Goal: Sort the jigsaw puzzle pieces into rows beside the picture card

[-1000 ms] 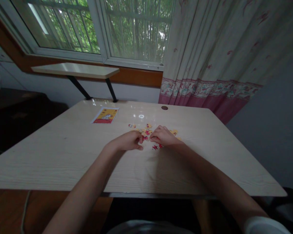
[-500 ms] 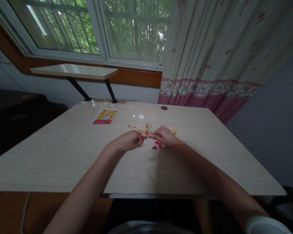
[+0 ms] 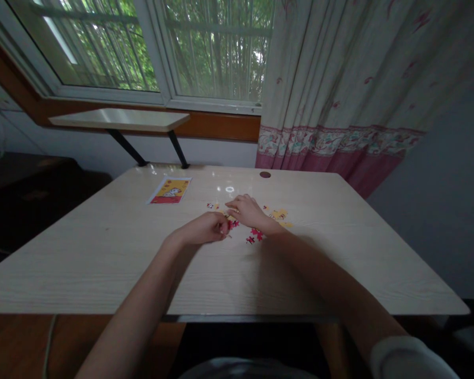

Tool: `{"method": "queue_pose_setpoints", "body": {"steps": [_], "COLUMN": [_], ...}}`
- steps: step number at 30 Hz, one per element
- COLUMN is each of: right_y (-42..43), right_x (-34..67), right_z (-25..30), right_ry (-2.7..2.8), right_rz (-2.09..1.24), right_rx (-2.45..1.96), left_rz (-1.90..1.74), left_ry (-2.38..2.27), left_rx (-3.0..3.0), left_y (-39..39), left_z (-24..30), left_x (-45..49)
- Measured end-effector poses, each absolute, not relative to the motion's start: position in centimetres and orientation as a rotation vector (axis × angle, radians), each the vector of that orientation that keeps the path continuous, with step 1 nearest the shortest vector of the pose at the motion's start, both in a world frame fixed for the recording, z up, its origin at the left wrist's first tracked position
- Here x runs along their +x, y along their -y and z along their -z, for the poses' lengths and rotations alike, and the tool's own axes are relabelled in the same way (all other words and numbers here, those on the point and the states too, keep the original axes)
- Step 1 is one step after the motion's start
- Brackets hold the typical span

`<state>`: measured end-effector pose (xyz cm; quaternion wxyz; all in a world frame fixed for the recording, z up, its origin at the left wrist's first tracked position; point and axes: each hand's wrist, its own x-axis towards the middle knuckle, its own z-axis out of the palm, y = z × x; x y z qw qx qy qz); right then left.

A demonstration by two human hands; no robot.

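My left hand (image 3: 206,227) rests on the table with curled fingers, closed at the edge of a red puzzle piece (image 3: 233,225). Across from it, my right hand (image 3: 248,211) reaches over the middle of the pieces, its fingers stretched out and a little apart. Under the right hand, several pieces are partly covered. Loose red puzzle pieces (image 3: 256,233) lie just below the right wrist, and yellow puzzle pieces (image 3: 278,214) lie to its right. A few more small pieces (image 3: 210,206) sit beyond the left hand.
A yellow and red picture sheet (image 3: 169,190) with a cartoon animal lies at the back left of the pale wooden table (image 3: 102,263). A raised shelf (image 3: 122,119) on black legs stands behind it. At the back edge is a round brown cable cover (image 3: 265,175); a curtain (image 3: 332,105) hangs beyond.
My right hand has moved left and slightly away from me, over the pieces beside my left hand, and its fingers have stretched out. My left hand has stayed nearly in place.
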<state>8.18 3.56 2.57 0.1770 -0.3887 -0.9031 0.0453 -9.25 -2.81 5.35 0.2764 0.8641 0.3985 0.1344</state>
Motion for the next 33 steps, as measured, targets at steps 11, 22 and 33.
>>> {"method": "queue_pose_setpoints", "body": {"steps": [11,22,33], "right_y": [-4.0,-1.3,-2.0], "right_x": [8.9,15.4,23.6], "right_z": [-3.8,-4.7,-4.1], "right_ry": [2.473,2.558,2.294], "right_rz": [-0.314,-0.29,-0.309], "right_rx": [-1.008,-0.906,-1.217], "left_rz": [-0.394,-0.363,-0.292], "left_ry": [-1.353,-1.312,-1.264], "left_rx": [2.31,2.473,2.489], "left_y": [2.6,1.5,1.8], "left_z": [-5.9,-4.0,-4.4], "left_x": [-9.7,-9.6,-9.6]}}
